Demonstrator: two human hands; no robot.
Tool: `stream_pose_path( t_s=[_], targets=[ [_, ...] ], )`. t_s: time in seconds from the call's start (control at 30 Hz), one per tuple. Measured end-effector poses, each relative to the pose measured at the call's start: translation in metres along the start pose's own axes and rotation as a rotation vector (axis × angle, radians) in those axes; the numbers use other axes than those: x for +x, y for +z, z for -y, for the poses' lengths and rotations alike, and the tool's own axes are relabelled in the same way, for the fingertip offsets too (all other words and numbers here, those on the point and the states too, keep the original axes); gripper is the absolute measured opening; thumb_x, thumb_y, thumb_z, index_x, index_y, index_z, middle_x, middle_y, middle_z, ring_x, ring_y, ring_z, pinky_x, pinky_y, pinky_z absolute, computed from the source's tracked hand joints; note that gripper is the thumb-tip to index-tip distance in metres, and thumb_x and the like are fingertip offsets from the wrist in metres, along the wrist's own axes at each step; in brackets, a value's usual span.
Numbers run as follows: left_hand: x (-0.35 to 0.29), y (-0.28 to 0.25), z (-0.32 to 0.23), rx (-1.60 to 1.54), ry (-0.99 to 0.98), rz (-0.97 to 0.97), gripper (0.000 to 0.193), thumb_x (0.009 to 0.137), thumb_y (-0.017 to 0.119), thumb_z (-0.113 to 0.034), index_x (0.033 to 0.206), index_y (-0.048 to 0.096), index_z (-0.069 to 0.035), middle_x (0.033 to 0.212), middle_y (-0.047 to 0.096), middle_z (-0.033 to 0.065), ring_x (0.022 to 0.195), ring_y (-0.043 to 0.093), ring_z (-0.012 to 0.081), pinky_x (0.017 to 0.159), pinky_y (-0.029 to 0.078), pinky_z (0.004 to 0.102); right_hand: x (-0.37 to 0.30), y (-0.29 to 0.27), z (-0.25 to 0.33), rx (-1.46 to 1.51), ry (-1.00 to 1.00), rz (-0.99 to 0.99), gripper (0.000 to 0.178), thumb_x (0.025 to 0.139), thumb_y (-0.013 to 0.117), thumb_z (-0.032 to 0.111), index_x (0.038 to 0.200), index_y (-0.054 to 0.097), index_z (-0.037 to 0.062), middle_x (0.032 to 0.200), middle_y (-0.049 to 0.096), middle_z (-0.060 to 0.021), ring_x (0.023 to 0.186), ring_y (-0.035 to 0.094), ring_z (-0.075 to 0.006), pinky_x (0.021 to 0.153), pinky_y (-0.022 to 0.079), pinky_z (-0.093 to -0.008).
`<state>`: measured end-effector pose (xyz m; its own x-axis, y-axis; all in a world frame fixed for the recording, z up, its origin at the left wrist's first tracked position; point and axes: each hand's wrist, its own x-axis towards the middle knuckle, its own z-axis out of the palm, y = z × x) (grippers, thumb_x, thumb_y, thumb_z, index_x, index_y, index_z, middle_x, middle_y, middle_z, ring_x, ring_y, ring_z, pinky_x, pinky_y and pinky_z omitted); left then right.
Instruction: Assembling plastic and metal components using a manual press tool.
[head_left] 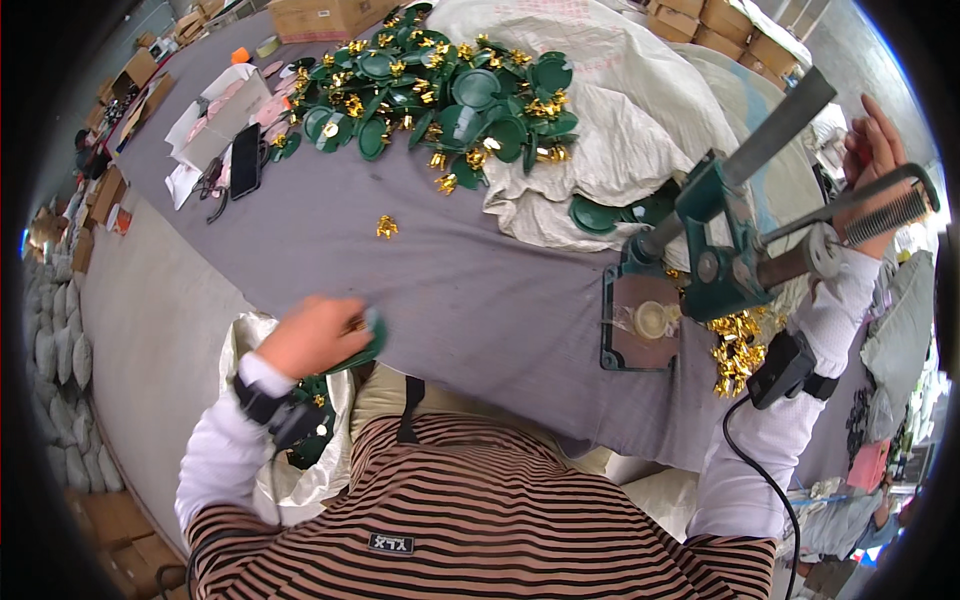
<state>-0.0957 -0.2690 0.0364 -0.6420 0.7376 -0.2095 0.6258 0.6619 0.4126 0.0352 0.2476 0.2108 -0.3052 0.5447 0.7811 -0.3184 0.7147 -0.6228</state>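
My left hand (312, 338) is closed on a green disc (374, 338) at the table's near edge. Below it a white sack (340, 405) hangs open, with more green discs inside. On the right, my right hand (872, 150) is raised behind the lever of a green hand press (712, 240), fingers stretched out, holding nothing that I can see. The lever and its spring cross in front of that wrist. A round pale die (650, 320) sits on the press base. Next to the base lies a pile of shiny gold pronged pieces (738, 350).
A heap of green discs with gold pieces (450, 95) covers the far table, beside a large white sack (610, 130). One loose gold piece (387, 227) lies mid-table. A phone (245, 160) and a white box (215, 120) stand far left. Cardboard boxes (325, 18) are behind.
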Motion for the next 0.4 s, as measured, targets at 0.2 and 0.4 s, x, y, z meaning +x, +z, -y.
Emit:
stream_pose_path(
  t_s=[0.2, 0.4],
  targets=[
    [-0.022, -0.033, 0.033, 0.174, -0.179, 0.105, 0.024, 0.078, 0.070, -0.026, 0.088, 0.065, -0.004, 0.085, 0.067, 0.0167, 0.082, 0.063, 0.0367, 0.073, 0.051, 0.0427, 0.003, 0.003, -0.004, -0.062, 0.002, -0.058, 0.027, 0.096, 0.051, 0.011, 0.118, 0.065, 0.0022, 0.083, 0.063, -0.0030, 0.066, 0.056, -0.0058, 0.048, 0.039, -0.0132],
    [0.142, -0.022, 0.019, 0.554, 0.447, -0.467, 0.023, 0.077, 0.064, -0.013, 0.100, 0.063, -0.008, 0.136, 0.049, 0.0141, 0.125, 0.046, 0.0298, 0.098, 0.044, 0.0382, 0.003, 0.001, -0.004, 0.035, 0.086, -0.071, 0.028, 0.096, 0.053, 0.012, 0.120, 0.065, 0.0037, 0.088, 0.065, -0.0053, 0.068, 0.058, -0.0078, 0.050, 0.043, -0.0130]
  ],
)
